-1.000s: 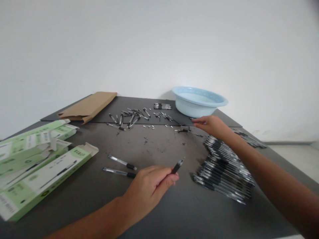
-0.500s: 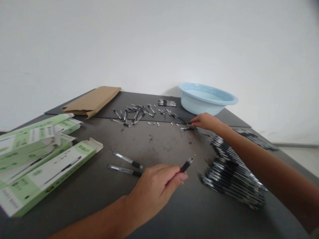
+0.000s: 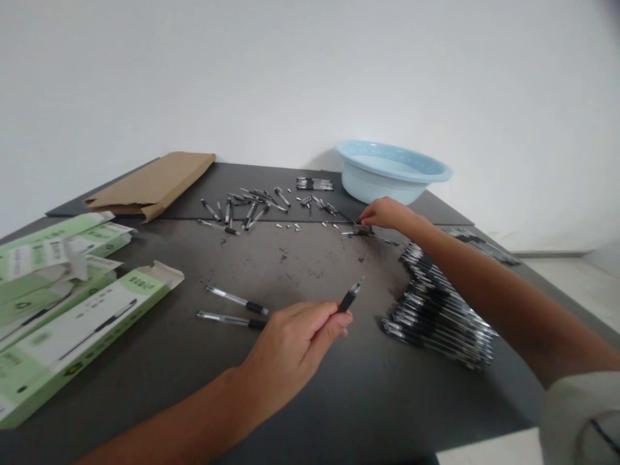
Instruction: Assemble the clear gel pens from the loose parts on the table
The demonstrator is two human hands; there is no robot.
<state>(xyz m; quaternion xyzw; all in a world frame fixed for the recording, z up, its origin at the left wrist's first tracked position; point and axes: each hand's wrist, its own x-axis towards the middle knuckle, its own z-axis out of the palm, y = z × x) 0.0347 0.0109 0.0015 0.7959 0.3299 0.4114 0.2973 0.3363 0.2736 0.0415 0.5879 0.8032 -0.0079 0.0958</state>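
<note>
Right of two loose pens (image 3: 235, 298), gripping with the left hand (image 3: 293, 336) a black-tipped pen (image 3: 349, 298) above the table (image 3: 382, 394); reaching among pen parts (image 3: 357, 233) with the right hand (image 3: 387, 212) near the blue basin (image 3: 375, 181), leaving that grip impossible to tell.

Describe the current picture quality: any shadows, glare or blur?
Head view: soft shadow on the wall left of the blue basin; head view: glints on the pen pile; head view: fine detail at the right hand looks too soft to read.
</note>
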